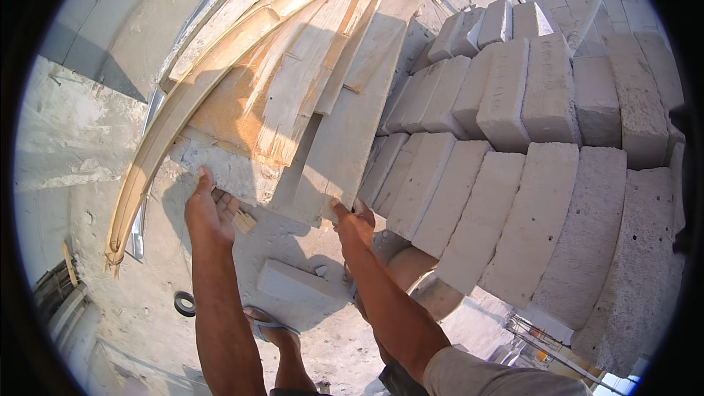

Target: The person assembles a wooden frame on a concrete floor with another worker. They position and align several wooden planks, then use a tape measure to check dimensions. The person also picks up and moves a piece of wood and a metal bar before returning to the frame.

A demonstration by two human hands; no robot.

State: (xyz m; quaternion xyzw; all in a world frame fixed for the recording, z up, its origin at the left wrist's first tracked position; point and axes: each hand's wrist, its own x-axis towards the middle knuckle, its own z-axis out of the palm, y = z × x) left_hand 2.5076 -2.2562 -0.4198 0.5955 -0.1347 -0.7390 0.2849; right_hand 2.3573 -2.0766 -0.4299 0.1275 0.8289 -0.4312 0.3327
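Observation:
A stack of worn wooden boards lies in front of me, streaked with grey cement. My left hand (211,209) is at the near left corner, thumb over the edge of a cement-crusted board (229,169) and fingers below it. My right hand (353,224) grips the near end of a long grey board (350,148), thumb on top; its other fingers are partly hidden. Between them lie an orange-brown plywood sheet (220,106) and a splintered pale board (293,95). A long curved-looking wooden batten (172,114) runs along the left of the stack.
Rows of grey blocks (506,205) are piled close on the right. A loose block (297,282) lies on the dusty floor by my sandalled foot (275,330). A black tape roll (185,303) and small wood scraps (244,221) are nearby. A wall rises at left.

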